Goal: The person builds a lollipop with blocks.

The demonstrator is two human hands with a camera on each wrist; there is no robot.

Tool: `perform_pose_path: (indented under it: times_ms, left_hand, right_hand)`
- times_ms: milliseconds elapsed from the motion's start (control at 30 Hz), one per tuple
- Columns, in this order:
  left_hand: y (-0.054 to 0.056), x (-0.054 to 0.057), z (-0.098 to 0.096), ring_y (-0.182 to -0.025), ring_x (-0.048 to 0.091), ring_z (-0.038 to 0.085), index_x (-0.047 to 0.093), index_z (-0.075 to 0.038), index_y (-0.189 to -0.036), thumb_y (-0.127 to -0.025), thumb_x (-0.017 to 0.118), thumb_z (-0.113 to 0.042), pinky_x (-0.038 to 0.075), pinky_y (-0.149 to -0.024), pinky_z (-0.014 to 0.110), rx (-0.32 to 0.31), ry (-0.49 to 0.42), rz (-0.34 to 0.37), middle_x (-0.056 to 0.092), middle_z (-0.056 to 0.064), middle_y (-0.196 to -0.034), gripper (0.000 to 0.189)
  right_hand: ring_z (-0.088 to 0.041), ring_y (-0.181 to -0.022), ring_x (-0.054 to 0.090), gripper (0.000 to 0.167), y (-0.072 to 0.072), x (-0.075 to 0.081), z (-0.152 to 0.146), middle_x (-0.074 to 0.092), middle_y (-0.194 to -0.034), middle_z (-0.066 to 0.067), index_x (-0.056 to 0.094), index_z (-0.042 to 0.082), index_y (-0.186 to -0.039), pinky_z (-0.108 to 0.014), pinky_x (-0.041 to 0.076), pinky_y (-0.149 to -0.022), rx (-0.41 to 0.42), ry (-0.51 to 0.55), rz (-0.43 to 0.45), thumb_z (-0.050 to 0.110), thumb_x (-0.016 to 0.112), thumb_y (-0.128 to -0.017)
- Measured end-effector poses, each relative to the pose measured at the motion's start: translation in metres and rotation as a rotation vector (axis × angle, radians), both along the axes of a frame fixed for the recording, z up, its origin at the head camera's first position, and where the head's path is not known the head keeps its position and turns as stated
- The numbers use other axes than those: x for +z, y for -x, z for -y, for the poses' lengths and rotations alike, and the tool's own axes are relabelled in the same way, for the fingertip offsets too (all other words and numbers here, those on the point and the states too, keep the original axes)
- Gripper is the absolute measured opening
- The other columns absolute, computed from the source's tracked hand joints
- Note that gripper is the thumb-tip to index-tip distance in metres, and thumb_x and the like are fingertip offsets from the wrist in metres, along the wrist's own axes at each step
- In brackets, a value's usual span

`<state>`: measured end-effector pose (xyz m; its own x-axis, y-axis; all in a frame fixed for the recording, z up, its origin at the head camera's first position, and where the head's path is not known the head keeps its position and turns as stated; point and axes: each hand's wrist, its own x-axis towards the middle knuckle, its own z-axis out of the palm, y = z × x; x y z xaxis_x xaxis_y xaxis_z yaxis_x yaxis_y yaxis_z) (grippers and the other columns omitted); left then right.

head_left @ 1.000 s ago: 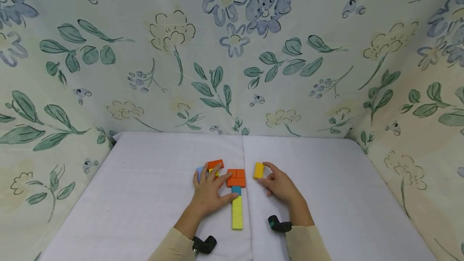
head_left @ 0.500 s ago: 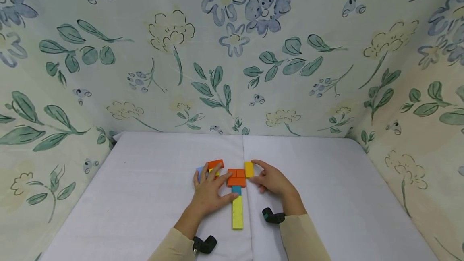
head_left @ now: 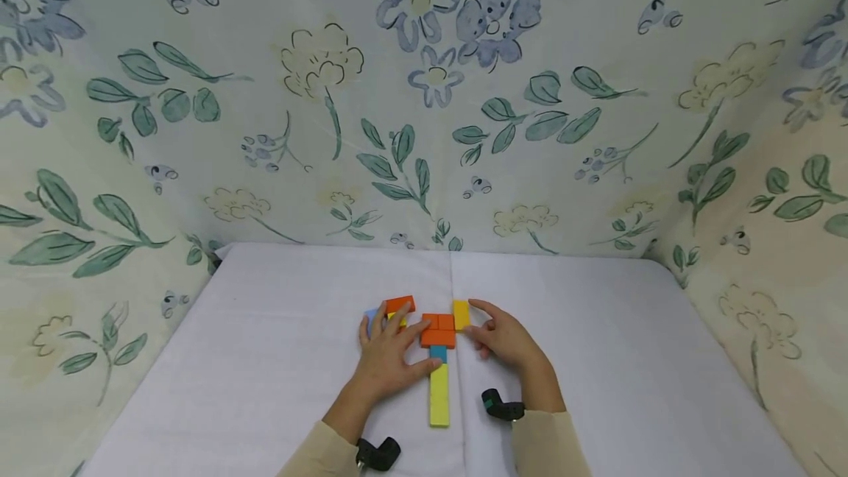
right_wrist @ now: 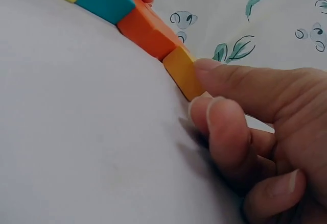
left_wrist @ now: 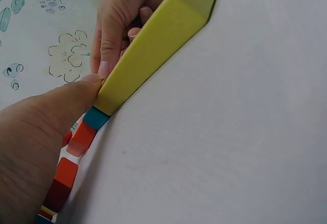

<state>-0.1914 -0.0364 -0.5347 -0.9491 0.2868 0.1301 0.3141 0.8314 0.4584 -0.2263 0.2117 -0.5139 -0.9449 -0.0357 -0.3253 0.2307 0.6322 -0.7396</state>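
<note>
My right hand [head_left: 509,338] pinches a golden-yellow block [head_left: 460,316] at its ends, between thumb and index finger. In the right wrist view this yellow block [right_wrist: 183,72] lies against the side of the orange blocks [right_wrist: 148,30]. With fingers spread, my left hand [head_left: 383,365] rests over the work; its index finger touches the orange blocks [head_left: 438,338] and its thumb lies by the blue block [head_left: 438,352]. Below that, a long lime-yellow bar [head_left: 439,397] continues the line toward me. The left wrist view shows the bar [left_wrist: 156,48] end-on to the blue piece [left_wrist: 95,118].
Partly under my left fingers sit a loose red-orange block [head_left: 400,304], a light blue block [head_left: 369,321] and a yellow one. A white cloth [head_left: 265,359] covers the table, and a floral curtain [head_left: 424,131] rises behind its far edge.
My right hand has brought the golden-yellow block leftward until it meets the orange blocks. The left hand has stayed in place. The head view has shifted slightly.
</note>
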Motion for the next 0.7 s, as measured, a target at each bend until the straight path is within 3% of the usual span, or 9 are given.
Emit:
perform_pose_path:
  times_ms: [233,500,633,700]
  left_hand:
    - [-0.002,-0.001,-0.002,-0.157,0.01,0.043,0.057,-0.037,-0.145,-0.084,0.062,-0.076,0.0,-0.119,0.073,0.006,0.003,-0.005,0.033,0.0,-0.167,0.073]
    - [-0.002,-0.001,0.0,-0.157,0.012,0.043,0.057,-0.037,-0.145,-0.083,0.063,-0.075,-0.001,-0.119,0.072,0.003,-0.023,0.007,0.035,0.0,-0.165,0.073]
    - [0.001,0.004,0.004,-0.156,0.015,0.044,0.058,-0.032,-0.145,-0.087,0.067,-0.066,0.002,-0.12,0.072,-0.004,-0.101,0.031,0.039,0.003,-0.163,0.068]
    - [0.003,0.009,0.009,-0.155,0.019,0.044,0.059,-0.028,-0.144,-0.089,0.071,-0.058,0.008,-0.121,0.071,0.001,-0.152,0.039,0.041,0.005,-0.162,0.063]
  right_hand:
    - [-0.018,-0.058,0.062,0.061,-0.003,-0.001,0.002,0.064,-0.073,-0.003,0.049,0.032,-0.149,-0.031,0.043,-0.07,-0.02,-0.002,-0.017,0.037,0.074,-0.093]
    - [-0.018,-0.05,0.054,0.056,-0.006,-0.001,0.008,0.059,-0.064,-0.003,0.046,0.037,-0.152,-0.031,0.042,-0.056,-0.01,-0.063,-0.043,0.042,0.064,-0.1]
    - [-0.018,-0.049,0.053,0.052,-0.005,0.0,0.008,0.059,-0.062,-0.002,0.048,0.037,-0.15,-0.031,0.042,-0.056,-0.009,-0.09,-0.054,0.042,0.062,-0.101]
    - [-0.019,-0.05,0.054,0.052,-0.005,0.0,0.008,0.059,-0.062,-0.002,0.048,0.036,-0.15,-0.031,0.042,-0.057,-0.012,-0.091,-0.056,0.042,0.062,-0.101]
